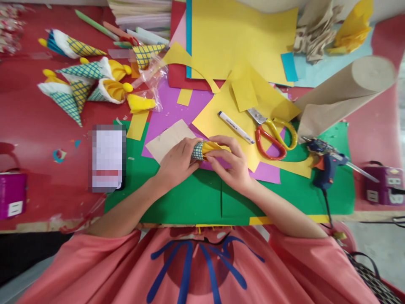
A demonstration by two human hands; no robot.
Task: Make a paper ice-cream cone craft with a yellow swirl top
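My left hand (pixel 177 162) and my right hand (pixel 232 162) meet over the green sheet (pixel 190 202). Between them they hold a small paper cone (pixel 204 149), checked blue and yellow at the left end with yellow paper sticking out to the right. The left hand grips the checked end. The right hand's fingers pinch the yellow part. A tan paper piece (pixel 167 141) lies just behind the left hand.
Red-and-yellow scissors (pixel 274 133), a white marker (pixel 236 126) and a blue glue gun (pixel 324 162) lie to the right. Several finished cones (pixel 85 80) sit at the far left. A phone (pixel 107 158) lies left of my hands. Yellow, purple and red sheets cover the middle; a brown paper roll (pixel 344 90) is far right.
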